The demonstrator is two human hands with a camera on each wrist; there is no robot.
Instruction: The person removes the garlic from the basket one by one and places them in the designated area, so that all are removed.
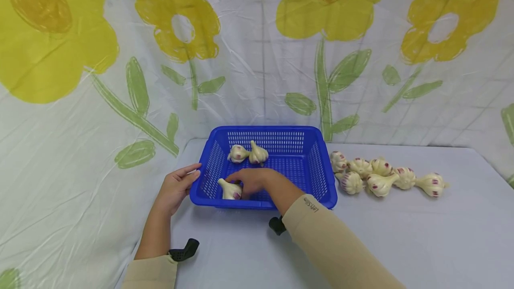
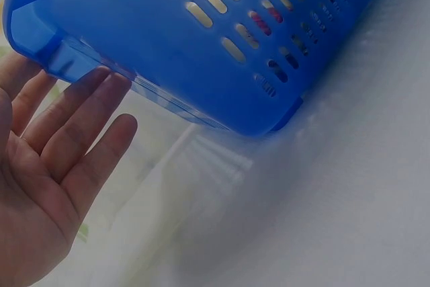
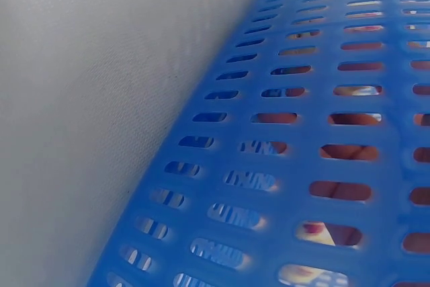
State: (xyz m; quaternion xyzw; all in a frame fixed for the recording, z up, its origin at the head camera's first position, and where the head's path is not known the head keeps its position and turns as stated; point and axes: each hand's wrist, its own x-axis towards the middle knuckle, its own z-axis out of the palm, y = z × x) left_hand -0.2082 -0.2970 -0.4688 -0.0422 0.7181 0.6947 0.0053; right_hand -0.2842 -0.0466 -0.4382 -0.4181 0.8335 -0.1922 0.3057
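Note:
A blue plastic basket [image 1: 289, 168] with slotted walls stands on the table. My right hand [image 1: 254, 179] reaches over its front wall and grips a garlic bulb [image 1: 231, 189] in the front left part of the basket. Two more garlic bulbs, one lying [image 1: 238, 153] and one with its stem up [image 1: 258, 154], sit behind it. At the basket's left side, my left hand [image 1: 176, 188] touches the rim; its fingers [image 2: 80, 119] look nearly straight in the left wrist view. From the right wrist, the basket wall [image 3: 302, 126] hides most of the right hand.
To the right of the basket, several garlic bulbs [image 1: 382, 184] lie in a loose group on the white table [image 1: 401, 240]. A white curtain [image 1: 241, 88] with painted yellow flowers hangs behind and to the left. Black wrist mounts [image 1: 185, 249] sit on both forearms.

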